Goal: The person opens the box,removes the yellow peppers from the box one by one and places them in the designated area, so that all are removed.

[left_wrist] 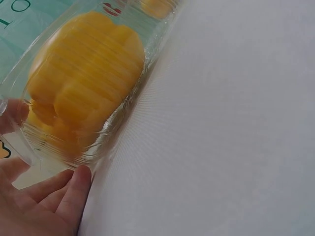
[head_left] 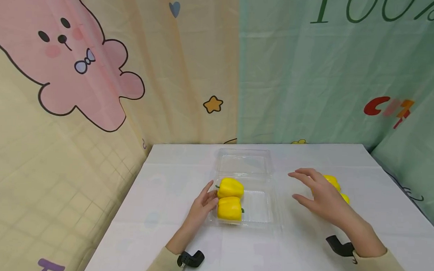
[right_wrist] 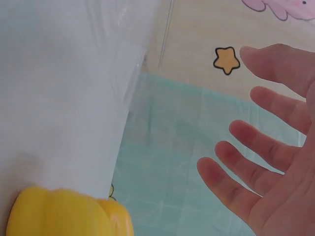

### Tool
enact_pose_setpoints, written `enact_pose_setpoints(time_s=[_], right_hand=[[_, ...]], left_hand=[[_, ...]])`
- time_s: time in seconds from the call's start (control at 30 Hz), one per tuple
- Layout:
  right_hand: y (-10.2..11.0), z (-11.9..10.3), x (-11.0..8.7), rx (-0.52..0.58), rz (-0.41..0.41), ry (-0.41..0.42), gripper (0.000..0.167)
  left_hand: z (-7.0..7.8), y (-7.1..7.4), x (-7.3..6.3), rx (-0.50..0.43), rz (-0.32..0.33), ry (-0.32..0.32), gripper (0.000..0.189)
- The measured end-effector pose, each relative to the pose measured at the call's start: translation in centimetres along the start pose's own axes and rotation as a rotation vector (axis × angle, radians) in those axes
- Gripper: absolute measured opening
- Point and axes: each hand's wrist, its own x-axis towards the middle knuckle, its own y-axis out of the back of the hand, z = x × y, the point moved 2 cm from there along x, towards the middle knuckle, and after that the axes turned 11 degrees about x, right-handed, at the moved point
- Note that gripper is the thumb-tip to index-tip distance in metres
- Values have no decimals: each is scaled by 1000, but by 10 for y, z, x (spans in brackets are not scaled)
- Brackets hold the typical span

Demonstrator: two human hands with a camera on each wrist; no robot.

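Observation:
Two yellow bell peppers (head_left: 230, 188) lie one behind the other in the left half of a clear plastic container (head_left: 258, 206), whose hinged lid (head_left: 243, 162) is folded back flat. My left hand (head_left: 201, 206) rests against the container's left side, thumb by the rim and fingers along the outer wall. Through that wall, the left wrist view shows a pepper (left_wrist: 86, 69) close to the fingertips. My right hand (head_left: 324, 195) hovers to the right of the container with fingers spread, holding nothing. Partly hidden behind it, more yellow peppers (head_left: 332, 181) sit on the table.
A white cloth covers the table (head_left: 158, 181). Behind it hang printed curtains (head_left: 276, 73), cream on the left and green on the right. A black camera mount (head_left: 191, 259) is strapped to my left wrist, another (head_left: 339, 246) to my right.

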Motion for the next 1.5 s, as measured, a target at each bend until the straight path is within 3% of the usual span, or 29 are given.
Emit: enact_pose_setpoints(time_s=[0.4, 0.87, 1.2, 1.5], right_hand=[[-23, -22, 28, 83, -45, -28, 63], [-39, -33, 44, 108, -105, -56, 61], [-50, -41, 54, 150, -105, -20, 59], [-61, -49, 66, 213, -92, -50, 60]], left_hand=[[3, 1, -3, 18, -25, -27, 73], [3, -1, -3, 39, -21, -30, 75], [5, -2, -4, 94, -14, -60, 77], [8, -4, -6, 120, -19, -50, 83]])
